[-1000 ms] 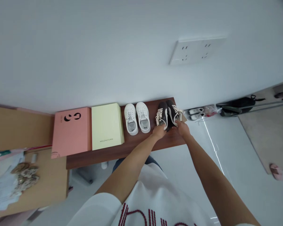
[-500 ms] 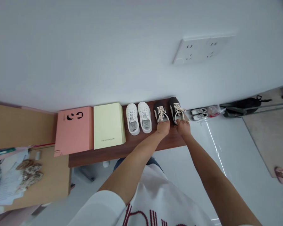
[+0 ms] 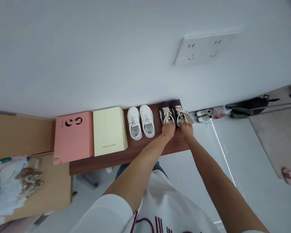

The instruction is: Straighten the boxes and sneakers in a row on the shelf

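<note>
Two dark sneakers with pale laces stand side by side on a reddish-brown wooden shelf, toes to the wall. My left hand is closed on the heel of the left dark sneaker. The heel of the right dark sneaker is gripped by my right hand. Both heels are partly hidden by my fingers. To the left stands a pair of white sneakers, the left white sneaker close beside the right white sneaker.
A pale yellow box and a pink box sit at the shelf's left. A wall socket panel is above. Floor items at right include white shoes, a black bag and a pink slipper. A cluttered desk stands at left.
The right dark sneaker has moved left, closing the gap to the left one, which has shifted slightly right. My hands have come closer together with them. The view has shifted slightly.
</note>
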Motion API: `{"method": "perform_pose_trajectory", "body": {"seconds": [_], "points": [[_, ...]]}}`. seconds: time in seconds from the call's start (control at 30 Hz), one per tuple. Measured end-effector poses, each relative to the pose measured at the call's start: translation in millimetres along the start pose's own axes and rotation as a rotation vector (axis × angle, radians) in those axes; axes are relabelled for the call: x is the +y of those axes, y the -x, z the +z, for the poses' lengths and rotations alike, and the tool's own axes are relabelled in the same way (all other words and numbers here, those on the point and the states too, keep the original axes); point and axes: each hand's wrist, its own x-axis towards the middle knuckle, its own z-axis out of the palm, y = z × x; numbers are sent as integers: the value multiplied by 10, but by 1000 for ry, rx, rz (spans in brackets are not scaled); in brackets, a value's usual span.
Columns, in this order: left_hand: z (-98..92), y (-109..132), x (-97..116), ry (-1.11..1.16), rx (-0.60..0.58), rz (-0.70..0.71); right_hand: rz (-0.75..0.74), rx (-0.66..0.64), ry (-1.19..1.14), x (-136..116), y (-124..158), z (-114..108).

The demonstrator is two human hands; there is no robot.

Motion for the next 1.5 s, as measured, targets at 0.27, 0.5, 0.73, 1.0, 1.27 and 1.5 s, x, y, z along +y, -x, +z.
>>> {"method": "perform_pose_trajectory", "body": {"seconds": [0.27,0.5,0.73,1.0,1.27,1.5], "points": [[4,-28,-1,-32,-18,4,14,-15,-17,-10,-12,30],[-89,36,-22,-27,8,51,-7,77,-44,-21,71,-41],[-233,218,-129,-24,53,85,-3,131,-63,-68,179,-210],[-268,742,-432,59,107,35,-31,161,-87,-446,303,-379],[-74,1996,-1697,355,303,-200,-185,140,-177,-1201,491,-420],[148,3089,-2652,583,682,-558,-274,82,-246,-2013,594,-395]]}}
